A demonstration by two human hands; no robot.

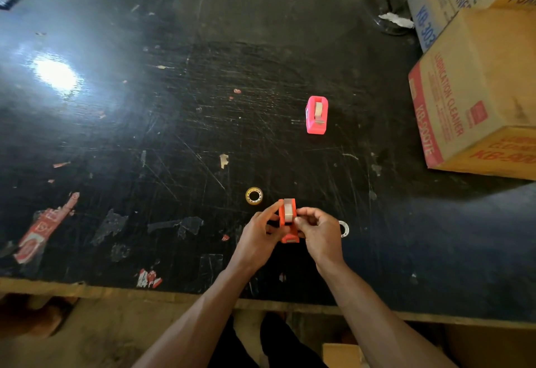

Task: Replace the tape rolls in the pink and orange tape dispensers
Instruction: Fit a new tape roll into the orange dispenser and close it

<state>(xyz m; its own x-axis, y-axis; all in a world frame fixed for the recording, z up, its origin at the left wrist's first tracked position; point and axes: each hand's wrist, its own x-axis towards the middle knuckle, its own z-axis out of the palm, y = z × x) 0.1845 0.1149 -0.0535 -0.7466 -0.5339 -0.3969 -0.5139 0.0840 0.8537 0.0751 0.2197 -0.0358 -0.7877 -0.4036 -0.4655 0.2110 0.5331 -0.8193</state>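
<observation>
The orange tape dispenser [287, 224] stands near the table's front edge with a whitish tape roll [288, 210] seated in it. My left hand [259, 237] grips its left side. From the right, my right hand [319, 231] pinches the dispenser and roll. A yellowish tape roll [254, 196] lies flat just behind and left of the dispenser. A white ring-shaped roll [344, 228] peeks out behind my right hand. Farther back to the right stands the pink tape dispenser [316, 115], which holds a roll.
The black scratched table [174, 135] carries torn label scraps at the front left. Cardboard boxes [475, 101] are stacked at the right edge. A dark round object [385, 11] with a white scrap sits at the back right. The table's front edge runs below my wrists.
</observation>
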